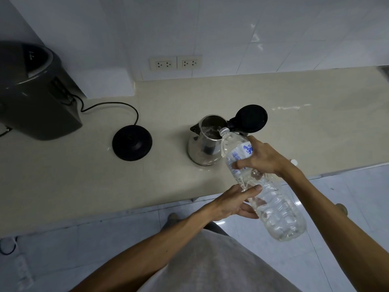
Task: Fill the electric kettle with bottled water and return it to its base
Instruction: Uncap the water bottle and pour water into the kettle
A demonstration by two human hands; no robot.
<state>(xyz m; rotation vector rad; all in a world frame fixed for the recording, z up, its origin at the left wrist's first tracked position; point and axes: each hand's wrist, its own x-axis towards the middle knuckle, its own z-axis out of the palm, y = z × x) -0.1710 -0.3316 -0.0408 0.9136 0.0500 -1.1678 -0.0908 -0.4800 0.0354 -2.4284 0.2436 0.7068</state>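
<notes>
- Steel kettle point(203, 144) standing upright on the beige counter point(63, 175), black lid point(251, 119) flipped open and tilted back behind the mouth.
- Clear water bottle point(263, 186) tipped neck-down, uncapped mouth just over the kettle's rim, water visible inside the kettle.
- Right hand point(263, 159) wrapped around the bottle at its blue-and-white label, fingers curled tight on it.
- Left hand point(233, 204) lower along the bottle body, fingers loosely extended and touching its side and underside; supporting, not clenched.
- Round black base point(132, 142) lying empty to the left, well apart from the kettle, cord point(117, 105) trailing back toward the dark grey appliance point(35, 98) at the left edge.
- Two wall sockets point(175, 63) on the white tiled wall behind.
</notes>
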